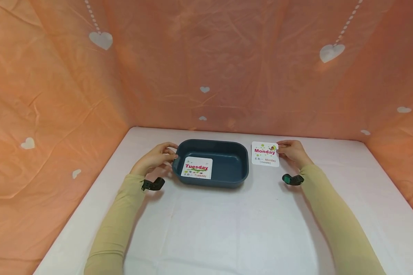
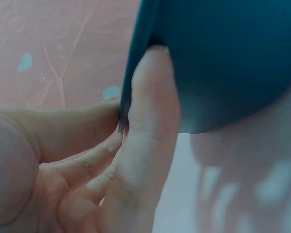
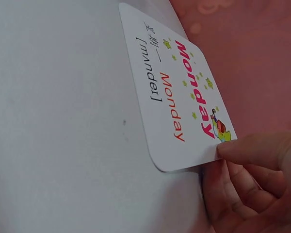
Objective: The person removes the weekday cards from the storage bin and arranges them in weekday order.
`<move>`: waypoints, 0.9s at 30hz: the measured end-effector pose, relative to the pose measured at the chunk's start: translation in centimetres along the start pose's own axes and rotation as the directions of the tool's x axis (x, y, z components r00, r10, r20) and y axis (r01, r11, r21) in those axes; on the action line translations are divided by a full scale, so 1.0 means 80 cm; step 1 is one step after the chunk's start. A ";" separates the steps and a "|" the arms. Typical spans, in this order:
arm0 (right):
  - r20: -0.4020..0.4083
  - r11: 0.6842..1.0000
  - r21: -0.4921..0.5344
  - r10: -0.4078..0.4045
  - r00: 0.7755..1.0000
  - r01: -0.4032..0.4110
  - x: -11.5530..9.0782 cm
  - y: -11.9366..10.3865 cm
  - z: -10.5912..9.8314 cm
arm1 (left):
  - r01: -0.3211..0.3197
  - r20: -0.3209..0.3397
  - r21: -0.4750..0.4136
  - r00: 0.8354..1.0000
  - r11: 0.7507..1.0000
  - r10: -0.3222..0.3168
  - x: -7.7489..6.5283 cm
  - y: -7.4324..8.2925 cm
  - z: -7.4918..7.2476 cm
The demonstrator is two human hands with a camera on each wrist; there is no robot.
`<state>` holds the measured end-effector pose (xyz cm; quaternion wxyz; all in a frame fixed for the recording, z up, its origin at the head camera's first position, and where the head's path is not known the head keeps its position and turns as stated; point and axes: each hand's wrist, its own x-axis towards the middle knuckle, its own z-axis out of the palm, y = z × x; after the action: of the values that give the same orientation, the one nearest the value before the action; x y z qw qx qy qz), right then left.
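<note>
The Monday card [image 1: 265, 159] was pinched at its three o'clock edge by the right hand [image 1: 294, 152]; it was seen outside the blue tray [image 1: 227, 170], at three o'clock from it; the tray's nine o'clock end was pinched by the left hand [image 1: 153, 157]; the Tuesday card [image 1: 197, 168] was seen lying in the tray, at eight o'clock; it could be judged that one card was in and one was left out.

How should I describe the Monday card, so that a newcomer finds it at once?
On the white table, find the dark blue tray. Just to its right, the right hand pinches the Monday card, white with rounded corners. Unlike the Tuesday card, it is outside the tray and reads "Monday".
</note>
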<state>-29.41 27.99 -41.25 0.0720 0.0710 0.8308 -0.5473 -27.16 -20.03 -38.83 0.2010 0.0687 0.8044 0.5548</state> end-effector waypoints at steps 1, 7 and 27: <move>-0.003 1.000 -0.002 -0.002 1.000 0.002 0.000 0.000 0.000 | 0.000 0.001 -0.005 1.000 1.000 0.000 0.000 0.000 0.000; 0.012 1.000 0.017 -0.003 1.000 0.003 0.003 0.003 0.001 | 0.006 0.004 -0.017 1.000 1.000 -0.005 -0.001 0.001 0.002; -0.032 0.995 -0.024 0.093 0.995 -0.094 0.000 -0.002 -0.002 | 0.003 0.001 0.008 1.000 1.000 -0.003 -0.002 0.002 0.008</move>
<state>-29.42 28.09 -41.00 0.0856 0.1171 0.8345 -0.5316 -26.76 -19.50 -38.84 0.2021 0.0687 0.8066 0.5512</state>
